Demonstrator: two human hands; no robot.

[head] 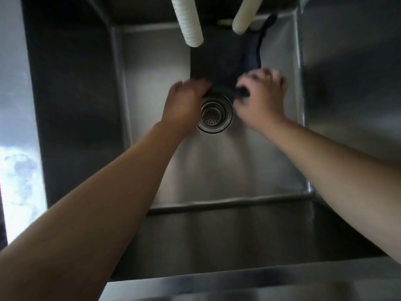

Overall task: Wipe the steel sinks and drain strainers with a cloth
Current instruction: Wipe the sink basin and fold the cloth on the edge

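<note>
I look straight down into a deep steel sink (217, 170). A round steel drain strainer (213, 115) sits in the middle of its floor. A dark cloth (217, 61) lies spread on the floor just beyond the strainer, its near edge reaching the strainer's rim. My left hand (184, 101) holds the cloth's near left corner, fingers curled over it. My right hand (262, 94) pinches the near right corner. Both hands are motion-blurred.
Two white ribbed hoses (187, 20) (245, 16) hang down over the back of the sink. A dark cord (259, 46) trails along the cloth's right side. Steel walls enclose the sink, with a flat steel rim (238, 283) at the front.
</note>
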